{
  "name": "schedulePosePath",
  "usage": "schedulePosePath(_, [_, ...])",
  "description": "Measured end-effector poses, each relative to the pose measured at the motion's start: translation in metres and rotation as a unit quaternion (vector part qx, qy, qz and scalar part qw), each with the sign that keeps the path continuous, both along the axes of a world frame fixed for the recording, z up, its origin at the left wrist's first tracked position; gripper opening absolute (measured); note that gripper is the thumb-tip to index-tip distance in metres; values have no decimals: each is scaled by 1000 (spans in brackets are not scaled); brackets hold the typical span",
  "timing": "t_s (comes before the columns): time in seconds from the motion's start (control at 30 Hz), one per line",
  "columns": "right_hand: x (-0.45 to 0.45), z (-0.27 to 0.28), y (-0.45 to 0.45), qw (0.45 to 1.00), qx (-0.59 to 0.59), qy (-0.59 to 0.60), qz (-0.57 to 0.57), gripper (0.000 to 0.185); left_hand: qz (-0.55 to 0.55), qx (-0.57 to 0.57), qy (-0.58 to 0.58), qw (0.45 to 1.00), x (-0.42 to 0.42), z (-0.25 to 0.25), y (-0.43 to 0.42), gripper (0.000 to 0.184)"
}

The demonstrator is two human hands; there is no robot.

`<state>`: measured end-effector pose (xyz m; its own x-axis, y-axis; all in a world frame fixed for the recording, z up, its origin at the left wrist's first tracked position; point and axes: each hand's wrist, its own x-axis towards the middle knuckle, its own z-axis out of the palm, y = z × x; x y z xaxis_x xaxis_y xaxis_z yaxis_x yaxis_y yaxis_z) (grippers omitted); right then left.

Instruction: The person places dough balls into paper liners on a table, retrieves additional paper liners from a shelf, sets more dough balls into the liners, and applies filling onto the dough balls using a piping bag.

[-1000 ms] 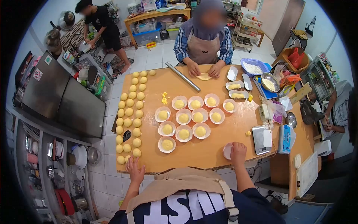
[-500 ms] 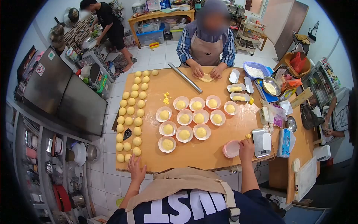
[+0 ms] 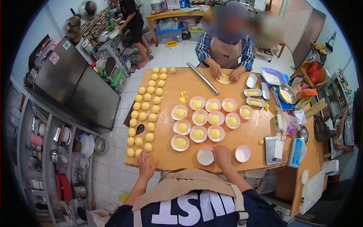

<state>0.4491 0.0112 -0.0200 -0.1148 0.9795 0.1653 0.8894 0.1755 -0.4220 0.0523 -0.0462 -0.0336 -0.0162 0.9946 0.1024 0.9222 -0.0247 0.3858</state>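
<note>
Our right grip (image 3: 222, 156) meets the right rim of a cup (image 3: 204, 156); we cannot tell whether its fingers pinch the paper. That cup rests upright near our edge of the tabletop (image 3: 249, 134), with a second cup (image 3: 242, 154) right of our hand. Our left grip (image 3: 145, 164) is spread, just beside the nearest dough balls (image 3: 148, 147), whose rows run away from us. Ahead, we see filled cups (image 3: 198, 134) grouped together, each holding a dough ball. Yellow bits (image 3: 183, 99) lie beyond, and a metal rod (image 3: 203, 78) slants nearby. Opposite us, a co-worker's hands (image 3: 236, 74) hold flattened dough (image 3: 223, 79). To our right we have a scale (image 3: 270, 155) beside a blue pack (image 3: 296, 152).
</note>
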Motion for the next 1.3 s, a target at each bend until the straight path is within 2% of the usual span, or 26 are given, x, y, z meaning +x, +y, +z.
schedulePosePath(0.07, [-5,7,-2,997,29,70,-1,12,0,-2,9,1000,-9,-7,-9,57])
schedulePosePath(0.17, [-5,19,-2,993,-22,103,51,16,5,-12,17,1000,-18,-12,-23,55])
schedulePosePath(0.27, [-17,11,1,977,-148,10,151,23,20,-2,15,1000,-19,-17,-29,53])
schedulePosePath(0.37, [-37,-4,-3,974,-107,-34,196,31,36,8,4,999,-17,-16,-30,53])
schedulePosePath(0.47, [-44,3,2,967,-141,-40,207,37,32,13,-9,999,-19,-14,-32,52])
schedulePosePath(0.63, [-48,1,3,963,-175,-56,195,44,-42,-26,22,999,-32,-11,-18,48])
schedulePosePath(0.7, [-51,4,3,969,-178,-39,165,42,-96,-45,38,994,-34,-3,-3,47])
schedulePosePath(0.8, [-56,10,-4,982,-160,22,96,35,-166,-14,34,985,-38,2,31,43])
schedulePosePath(1.0, [-57,31,-20,993,-62,91,-33,25,-203,-124,82,968,-46,6,79,41])
schedulePosePath(1.07, [-51,25,-30,993,-8,92,-70,22,-218,-103,86,967,-51,2,83,39])
schedulePosePath(1.17, [-42,20,-49,975,1,139,-175,21,-243,-103,74,962,-55,5,88,33])
schedulePosePath(1.27, [-43,18,-72,956,-20,146,-253,19,-260,-106,54,958,-58,2,92,28])
schedulePosePath(1.3, [-46,18,-79,960,-15,126,-247,19,-264,-105,47,958,-60,-1,93,26])
